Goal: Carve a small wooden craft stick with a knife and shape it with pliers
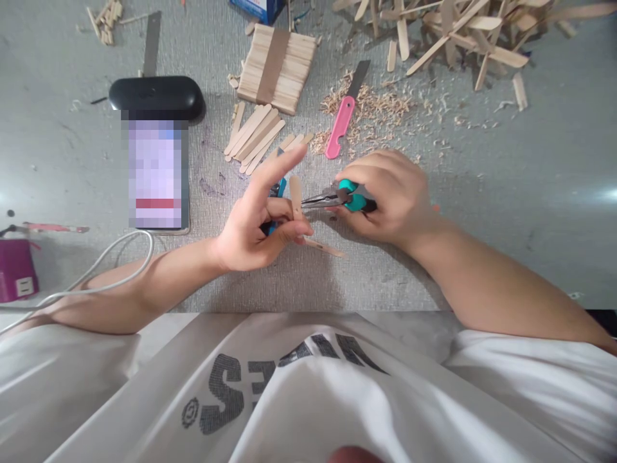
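Note:
My left hand [258, 225] is closed, with thumb and fingers pinching a wooden craft stick [295, 190] that stands up from the grip; its index finger is stretched out. A second stick [328, 249] juts to the right below the thumb; whether the two are joined I cannot tell. Partly hidden behind this hand is a blue and black object [278, 188]. My right hand [390, 193] is wrapped round the teal and black handles of needle-nose pliers [325, 198]. The plier tips meet the edge of the upright stick.
A pink folding knife [342, 122] lies among wood shavings [385, 103]. Beyond are a banded bundle of sticks [294, 71], loose sticks [255, 138] and a crossed-stick structure [463, 32]. To the left are a phone [155, 170], a black case [157, 96] and a white cable [106, 267].

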### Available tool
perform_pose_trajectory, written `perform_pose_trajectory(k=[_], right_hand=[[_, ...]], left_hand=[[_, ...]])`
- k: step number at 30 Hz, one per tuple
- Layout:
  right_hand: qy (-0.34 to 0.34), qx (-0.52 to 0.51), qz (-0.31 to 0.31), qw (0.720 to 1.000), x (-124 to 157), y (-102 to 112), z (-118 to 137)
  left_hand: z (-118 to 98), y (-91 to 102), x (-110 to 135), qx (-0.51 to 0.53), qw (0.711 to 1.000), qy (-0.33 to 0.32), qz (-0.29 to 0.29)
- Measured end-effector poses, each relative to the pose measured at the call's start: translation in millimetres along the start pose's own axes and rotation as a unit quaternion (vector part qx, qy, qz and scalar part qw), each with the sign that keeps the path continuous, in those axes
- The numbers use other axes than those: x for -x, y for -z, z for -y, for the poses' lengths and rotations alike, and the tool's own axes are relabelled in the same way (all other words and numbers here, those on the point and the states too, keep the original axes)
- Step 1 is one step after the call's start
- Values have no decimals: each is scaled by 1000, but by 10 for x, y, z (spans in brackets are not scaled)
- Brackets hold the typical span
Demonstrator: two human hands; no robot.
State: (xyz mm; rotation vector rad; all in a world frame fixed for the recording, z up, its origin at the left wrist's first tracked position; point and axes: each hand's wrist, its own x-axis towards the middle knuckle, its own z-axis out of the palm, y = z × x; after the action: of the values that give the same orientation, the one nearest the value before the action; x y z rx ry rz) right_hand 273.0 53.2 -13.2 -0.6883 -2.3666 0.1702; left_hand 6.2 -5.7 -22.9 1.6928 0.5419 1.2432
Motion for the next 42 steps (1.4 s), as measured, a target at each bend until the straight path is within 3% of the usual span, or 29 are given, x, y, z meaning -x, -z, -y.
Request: perform_pose_trajectory(k=[2, 8, 14, 20, 24, 31, 38, 42], right_hand=[[3, 0, -6, 1000, 8, -9, -3], [-71, -10, 46, 996, 56, -13, 17], [-14, 6, -27, 1000, -6, -40, 83], [-72, -8, 17, 997, -2, -40, 167], [-74, -9, 11, 997, 6, -47, 193], [-120, -32, 43, 991, -4, -36, 257], [-136, -15, 52, 989, 13, -55, 246], [-140, -16, 62, 988, -3, -40, 281]], left_hand=[[3, 4, 11, 3, 1000, 5, -1], [-99, -14, 8, 46, 997, 51, -31], [-149, -32, 1, 100, 991, 79, -37], [-173, -43, -12, 136, 988, 74, -27], [-161, -59, 17, 116, 989, 92, -21], [-130, -95, 33, 113, 987, 99, -48], [-177, -70, -12, 134, 976, 168, -39], [-186, -88, -31, 170, 970, 168, -39]])
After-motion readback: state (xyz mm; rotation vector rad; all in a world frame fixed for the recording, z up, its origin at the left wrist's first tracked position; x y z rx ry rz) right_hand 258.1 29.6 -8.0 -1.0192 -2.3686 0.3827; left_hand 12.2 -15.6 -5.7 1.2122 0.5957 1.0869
